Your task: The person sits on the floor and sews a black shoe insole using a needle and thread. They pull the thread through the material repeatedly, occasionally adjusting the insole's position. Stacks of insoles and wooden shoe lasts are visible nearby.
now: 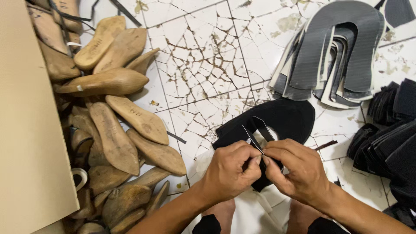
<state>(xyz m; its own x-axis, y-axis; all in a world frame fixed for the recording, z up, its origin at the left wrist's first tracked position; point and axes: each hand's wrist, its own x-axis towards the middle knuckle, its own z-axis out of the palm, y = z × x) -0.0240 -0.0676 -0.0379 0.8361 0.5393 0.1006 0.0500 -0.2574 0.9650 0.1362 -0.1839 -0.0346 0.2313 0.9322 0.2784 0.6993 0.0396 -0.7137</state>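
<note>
Head view: left hand (227, 171) & right hand (294, 169) both pinch shut on black strip (258, 130) over black piece (281, 117). Best keep pinch tight, fold slow.

Bright, even overhead light; soft shadows under hands (264, 171); sharp centre, slight wide-angle stretch at edges; no glare.
</note>
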